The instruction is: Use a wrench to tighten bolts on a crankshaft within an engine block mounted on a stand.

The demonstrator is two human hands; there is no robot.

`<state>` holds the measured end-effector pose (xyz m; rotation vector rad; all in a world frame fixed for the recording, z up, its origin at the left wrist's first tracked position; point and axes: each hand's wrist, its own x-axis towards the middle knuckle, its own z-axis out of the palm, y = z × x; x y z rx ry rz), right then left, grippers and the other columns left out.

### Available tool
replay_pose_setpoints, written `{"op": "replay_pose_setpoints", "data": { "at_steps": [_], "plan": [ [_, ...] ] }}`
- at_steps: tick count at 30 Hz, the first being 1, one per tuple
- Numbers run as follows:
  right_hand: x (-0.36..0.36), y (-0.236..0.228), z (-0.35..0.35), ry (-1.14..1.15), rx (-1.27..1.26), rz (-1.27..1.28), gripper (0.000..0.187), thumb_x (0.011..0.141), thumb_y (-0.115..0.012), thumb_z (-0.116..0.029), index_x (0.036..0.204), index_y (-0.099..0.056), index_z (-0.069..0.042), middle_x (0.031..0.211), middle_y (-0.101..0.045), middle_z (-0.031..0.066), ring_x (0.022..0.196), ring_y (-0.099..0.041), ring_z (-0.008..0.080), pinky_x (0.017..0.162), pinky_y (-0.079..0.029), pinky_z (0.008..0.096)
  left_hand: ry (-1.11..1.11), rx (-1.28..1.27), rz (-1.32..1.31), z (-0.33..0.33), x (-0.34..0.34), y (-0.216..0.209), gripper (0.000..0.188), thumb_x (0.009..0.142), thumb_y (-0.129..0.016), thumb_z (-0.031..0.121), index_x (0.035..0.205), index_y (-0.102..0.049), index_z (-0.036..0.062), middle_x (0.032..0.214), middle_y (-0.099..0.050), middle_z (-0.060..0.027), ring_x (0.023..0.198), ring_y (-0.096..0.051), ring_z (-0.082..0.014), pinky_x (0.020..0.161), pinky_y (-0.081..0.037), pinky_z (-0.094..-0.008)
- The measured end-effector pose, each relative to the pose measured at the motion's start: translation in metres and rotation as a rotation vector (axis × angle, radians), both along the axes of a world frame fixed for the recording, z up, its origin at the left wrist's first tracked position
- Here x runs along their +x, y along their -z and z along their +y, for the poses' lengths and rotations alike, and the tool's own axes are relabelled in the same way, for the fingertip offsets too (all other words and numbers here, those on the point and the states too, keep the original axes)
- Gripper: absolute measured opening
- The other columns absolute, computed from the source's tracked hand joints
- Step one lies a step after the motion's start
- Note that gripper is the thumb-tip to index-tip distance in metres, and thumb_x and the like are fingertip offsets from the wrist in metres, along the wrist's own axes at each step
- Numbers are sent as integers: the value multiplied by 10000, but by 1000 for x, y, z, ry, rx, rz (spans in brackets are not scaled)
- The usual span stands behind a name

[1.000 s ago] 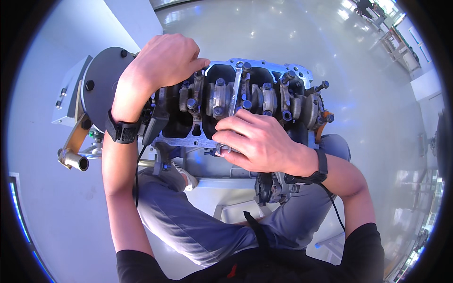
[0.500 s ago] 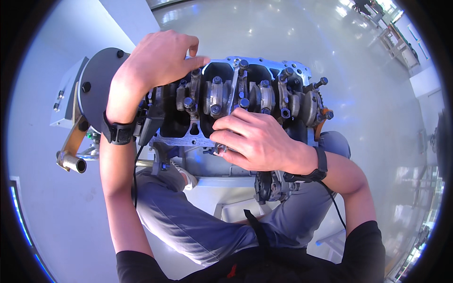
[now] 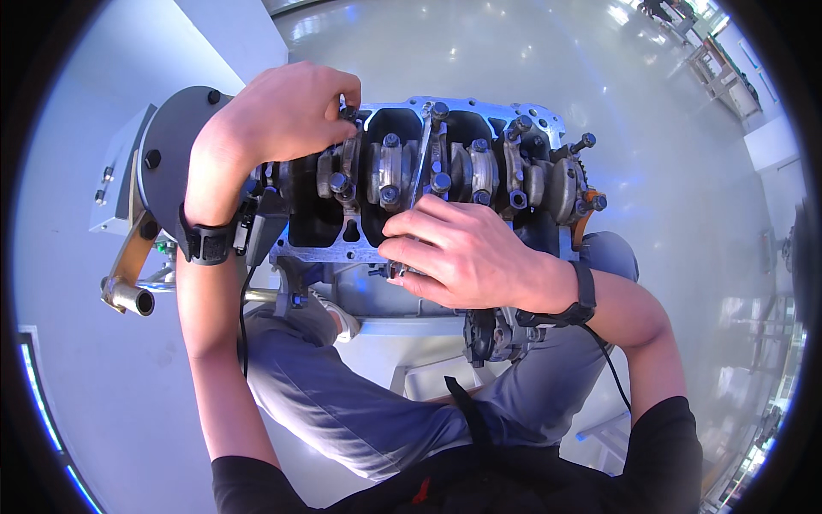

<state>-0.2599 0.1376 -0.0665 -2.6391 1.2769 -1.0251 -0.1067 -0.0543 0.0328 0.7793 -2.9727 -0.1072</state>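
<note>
A silver metal engine block (image 3: 330, 254) with dark, hollow bays is held in front of the person, between the forearms and partly above the knees. A greyish metal crankshaft (image 3: 461, 171) is laid lengthwise along its middle, crossed by metal bearing caps fitted with dark, round-headed bolts.

A dark-headed bolt (image 3: 348, 113) near the block's far edge, toward its left end, is pinched between the thumb and bent forefinger of the left hand (image 3: 287, 116); the other fingers are mostly hidden behind the hand. A long, slim, silver metal wrench (image 3: 422, 161) is grasped under the curled fingers of the right hand (image 3: 471, 257), at the block's near edge. The wrench is slanted across the block, its far end placed just beside a bolt head at the far edge; whether that end is seated on anything cannot be told. How the thumb is set under the right palm is hidden.

A black wrist strap (image 3: 208, 246) is worn on the left wrist, and a similar one on the right. To the left, a dark round plate (image 3: 175, 163) is fixed at the block's end, with a tan flat lever ending in a metal tube (image 3: 133, 295) near it.
</note>
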Motion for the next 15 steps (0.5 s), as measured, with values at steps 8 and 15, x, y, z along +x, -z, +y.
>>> {"op": "replay_pose_setpoints", "data": {
  "at_steps": [8, 15],
  "plan": [
    [-1, 0, 0, -21, 4, -20, 300, 768, -791, -203, 1007, -669, -70, 1034, -619, 33, 844, -582, 201, 633, -529, 324, -32, -266, -58, -3, -10, 4, 277, 888, -673, 309, 857, -676, 33, 718, -692, -125, 727, -656, -367, 679, -501, -443],
    [-1, 0, 1, -39, 14, -24, 319, 759, -797, -205, 1016, -661, -75, 1038, -611, 37, 860, -590, 208, 648, -537, 327, 22, -37, 40, 2, 1, -9, 270, 885, -693, 302, 990, -672, 53, 779, -693, -115, 737, -665, -323, 677, -503, -407]
  ]
}}
